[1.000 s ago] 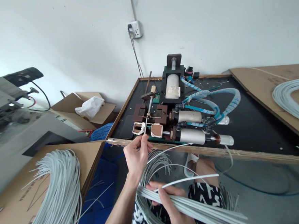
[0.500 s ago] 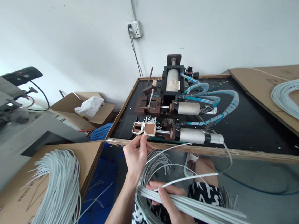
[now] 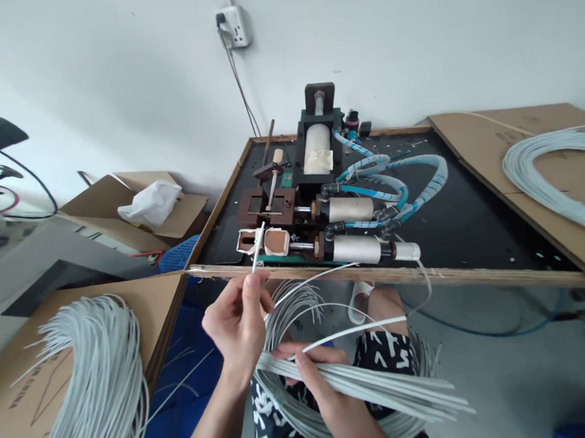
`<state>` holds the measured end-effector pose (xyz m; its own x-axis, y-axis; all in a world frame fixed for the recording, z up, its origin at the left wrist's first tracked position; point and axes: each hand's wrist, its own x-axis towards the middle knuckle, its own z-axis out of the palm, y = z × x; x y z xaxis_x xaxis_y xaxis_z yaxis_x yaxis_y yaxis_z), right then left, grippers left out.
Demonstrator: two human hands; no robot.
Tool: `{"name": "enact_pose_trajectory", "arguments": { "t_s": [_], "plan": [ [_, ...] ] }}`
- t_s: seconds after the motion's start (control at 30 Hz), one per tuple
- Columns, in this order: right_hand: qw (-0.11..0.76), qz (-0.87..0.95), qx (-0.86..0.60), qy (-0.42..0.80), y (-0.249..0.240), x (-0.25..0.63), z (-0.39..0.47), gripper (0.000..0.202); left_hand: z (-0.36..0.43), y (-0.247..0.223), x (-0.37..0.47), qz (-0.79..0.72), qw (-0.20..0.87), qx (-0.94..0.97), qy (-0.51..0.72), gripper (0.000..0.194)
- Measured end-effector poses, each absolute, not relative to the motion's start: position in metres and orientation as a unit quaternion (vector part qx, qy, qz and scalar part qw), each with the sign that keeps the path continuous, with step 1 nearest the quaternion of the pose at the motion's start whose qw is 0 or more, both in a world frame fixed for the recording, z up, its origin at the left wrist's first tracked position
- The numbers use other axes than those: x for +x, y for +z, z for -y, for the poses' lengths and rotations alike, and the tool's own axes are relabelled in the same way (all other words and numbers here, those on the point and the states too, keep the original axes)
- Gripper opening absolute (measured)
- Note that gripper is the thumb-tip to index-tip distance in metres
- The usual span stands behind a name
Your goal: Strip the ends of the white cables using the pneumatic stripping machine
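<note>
My left hand (image 3: 237, 319) pinches a thin white cable (image 3: 257, 249) between thumb and fingers; its end points up, in front of the padded jaws (image 3: 277, 241) of a pneumatic machine. Below and to the right, my right hand (image 3: 329, 386) is wrapped round a bundle of grey-white cables (image 3: 399, 386). The bundle's cut ends fan out to the right, and the rest loops over my lap. One cable (image 3: 355, 329) stands apart above my right thumb. The machine's lower silver cylinder (image 3: 357, 248) lies beyond my hands, joined to the jaws by a rod.
A pile of cut cables (image 3: 97, 366) lies on cardboard at the left. Another coil (image 3: 543, 161) rests on a cardboard sheet at the right. Blue air hoses (image 3: 419, 170) curve over the black tabletop (image 3: 478, 226). An open carton (image 3: 91, 206) holds a white plastic bag.
My left hand has drawn back from the jaws toward me, bringing the cable end out into view. The jaws now stand apart. The right hand keeps its hold; the view has shifted slightly.
</note>
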<state>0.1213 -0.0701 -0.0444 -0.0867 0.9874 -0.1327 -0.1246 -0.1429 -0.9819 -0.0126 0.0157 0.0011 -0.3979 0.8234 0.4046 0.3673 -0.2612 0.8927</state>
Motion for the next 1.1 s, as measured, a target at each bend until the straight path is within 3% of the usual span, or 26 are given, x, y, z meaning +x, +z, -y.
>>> {"name": "enact_pose_trajectory", "arguments": {
  "t_s": [0.17, 0.23, 0.37, 0.4, 0.57, 0.73, 0.83, 1.1],
  "plan": [
    [0.466, 0.553, -0.508, 0.468, -0.055, 0.126, 0.072, 0.019, -0.002, 0.013, -0.015, -0.395, 0.229, 0.804, 0.382, 0.026],
    [0.451, 0.587, -0.503, 0.447, -0.057, 0.13, 0.073, 0.02, -0.003, 0.018, -0.014, -0.369, 0.251, 0.828, 0.34, 0.032],
    [0.435, 0.608, -0.504, 0.432, -0.058, 0.133, 0.072, 0.02, -0.002, 0.025, -0.008, -0.318, 0.351, 0.839, 0.266, 0.017],
    [0.439, 0.601, -0.506, 0.437, -0.059, 0.132, 0.072, 0.02, -0.002, 0.024, -0.007, -0.31, 0.371, 0.835, 0.261, 0.02],
    [0.459, 0.482, -0.553, 0.501, -0.06, 0.124, 0.074, 0.025, 0.003, 0.005, -0.013, -0.373, 0.447, 0.743, 0.331, 0.028],
    [0.455, 0.412, -0.497, 0.614, -0.048, 0.118, 0.074, 0.041, -0.006, -0.021, -0.019, -0.464, 0.496, 0.52, 0.518, 0.052],
    [0.424, 0.432, -0.493, 0.625, -0.043, 0.121, 0.072, 0.045, -0.016, -0.027, -0.017, -0.458, 0.518, 0.428, 0.582, 0.051],
    [0.441, 0.428, -0.505, 0.606, -0.044, 0.12, 0.075, 0.044, -0.017, -0.026, -0.016, -0.587, 0.325, 0.462, 0.58, 0.039]
  ]
}}
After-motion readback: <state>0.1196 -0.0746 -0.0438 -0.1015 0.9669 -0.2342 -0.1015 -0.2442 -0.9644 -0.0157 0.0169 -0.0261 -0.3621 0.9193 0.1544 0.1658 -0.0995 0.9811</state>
